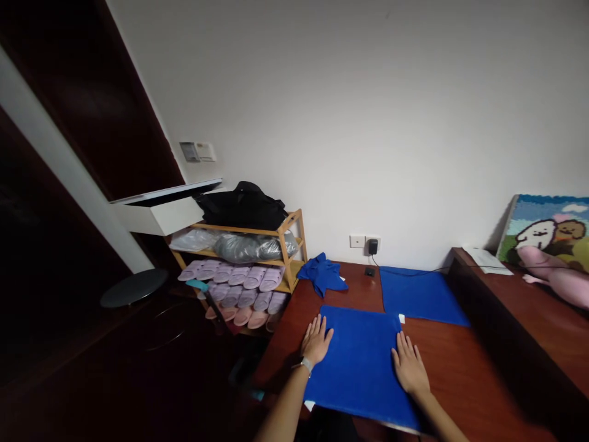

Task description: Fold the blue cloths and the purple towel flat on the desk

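A folded blue towel (359, 362) lies flat on the dark wooden table (455, 374) in front of me. My left hand (316, 339) rests open and flat on the towel's left edge, a watch on its wrist. My right hand (408, 366) lies open and flat on the towel's right edge. A second flat blue towel (418, 294) lies further back on the table. A crumpled blue cloth (322, 274) sits at the table's far left corner.
A wooden shoe rack (257, 270) with several slippers and a black bag stands left of the table. A charger (372, 247) is plugged into the wall socket. A raised wooden ledge (519, 307) on the right holds a picture and a pink soft toy.
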Demonstrator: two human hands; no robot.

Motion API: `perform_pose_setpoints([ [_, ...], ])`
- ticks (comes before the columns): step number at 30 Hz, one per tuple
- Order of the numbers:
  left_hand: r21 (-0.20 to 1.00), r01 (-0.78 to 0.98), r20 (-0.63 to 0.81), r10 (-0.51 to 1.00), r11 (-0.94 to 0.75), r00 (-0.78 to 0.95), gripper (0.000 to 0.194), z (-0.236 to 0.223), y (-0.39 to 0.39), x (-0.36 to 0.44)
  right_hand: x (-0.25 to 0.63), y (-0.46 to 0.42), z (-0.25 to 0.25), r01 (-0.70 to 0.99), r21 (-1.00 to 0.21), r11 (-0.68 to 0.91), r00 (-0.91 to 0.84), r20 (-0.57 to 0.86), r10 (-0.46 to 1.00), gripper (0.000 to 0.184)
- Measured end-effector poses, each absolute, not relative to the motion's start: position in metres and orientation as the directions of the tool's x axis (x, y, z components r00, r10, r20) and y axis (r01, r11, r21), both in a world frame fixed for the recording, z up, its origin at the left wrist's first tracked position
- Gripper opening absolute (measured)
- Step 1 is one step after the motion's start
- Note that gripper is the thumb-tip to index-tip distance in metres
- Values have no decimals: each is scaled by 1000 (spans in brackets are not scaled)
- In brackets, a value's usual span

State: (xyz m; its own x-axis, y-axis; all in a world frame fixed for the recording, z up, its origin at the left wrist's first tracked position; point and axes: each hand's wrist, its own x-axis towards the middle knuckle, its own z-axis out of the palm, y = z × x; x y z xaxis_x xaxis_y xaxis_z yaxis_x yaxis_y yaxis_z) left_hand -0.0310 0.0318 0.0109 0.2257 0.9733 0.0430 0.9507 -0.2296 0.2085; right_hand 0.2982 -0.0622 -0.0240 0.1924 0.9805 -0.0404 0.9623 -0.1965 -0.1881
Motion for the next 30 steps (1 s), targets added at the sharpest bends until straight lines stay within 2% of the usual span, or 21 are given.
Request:
perform_pose_setpoints([
  [3,209,941,116,962,-266,246,66,21,26,-7,296,-63,-26,962,-193,-193,190,-33,981,73],
  [6,226,862,216,886,-455,411,63,20,5,50,296,-61,-24,960,-210,-188,185,-33,982,72],
  [8,253,784,223,823,-566,523,62,14,-13,92,296,-60,-23,961,-205,-185,182,-33,983,71],
  [10,289,752,205,806,-593,556,63,6,-30,124,297,-61,-23,965,-194,-176,175,-21,984,71],
  [14,304,788,174,844,-536,507,64,-3,-44,121,297,-63,-24,971,-169,-170,170,-15,985,71],
  [22,180,965,86,981,-189,176,73,5,-35,-30,294,-64,-15,964,-175,-200,194,-48,980,71],
  [30,193,961,93,979,-198,183,75,8,-41,-41,289,-77,-7,962,-131,-241,227,-112,967,69],
])
